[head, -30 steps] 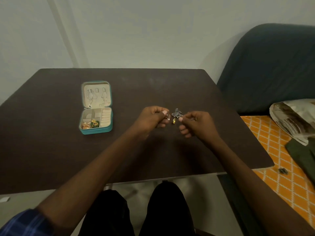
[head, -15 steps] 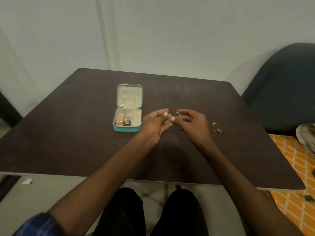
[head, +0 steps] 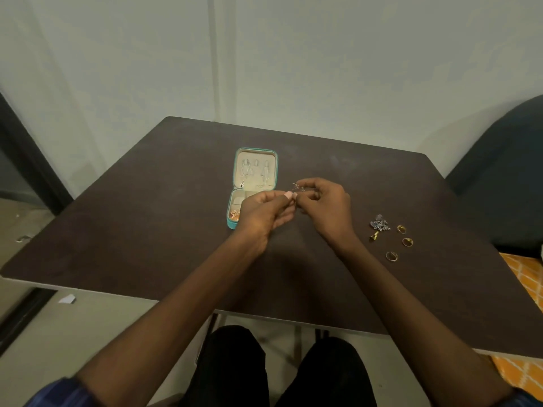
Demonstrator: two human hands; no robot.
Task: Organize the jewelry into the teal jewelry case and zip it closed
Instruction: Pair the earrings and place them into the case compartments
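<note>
1. Hands meet above the dark table [head: 147,224], just right of the teal jewelry case [head: 255,183]; the left hand [head: 264,215] and right hand [head: 326,207] both have their fingers curled, fingertips drawn close together
2. Between them is a small silver piece [head: 298,188], thin and wiry; the right hand's fingertips pinch it, and the left hand's thumb and forefinger appear to pinch it too, though it is too small to tell what kind of jewelry it is
3. Case lies open on the table, lid flat back toward the wall, its cream lining carrying hanging chains and a small pendant; the lower tray, partly hidden by the left hand, holds orange-gold pieces in its near left compartment
4. Loose jewelry sits on the table well right of the hands: a silver cluster piece [head: 380,224] with a small gold charm [head: 374,236] just below it, and three gold rings [head: 407,241] spread beside them
5. Dark blue seat [head: 505,183] stands past the table's right edge, and an orange patterned cloth [head: 526,277] shows below it
</note>
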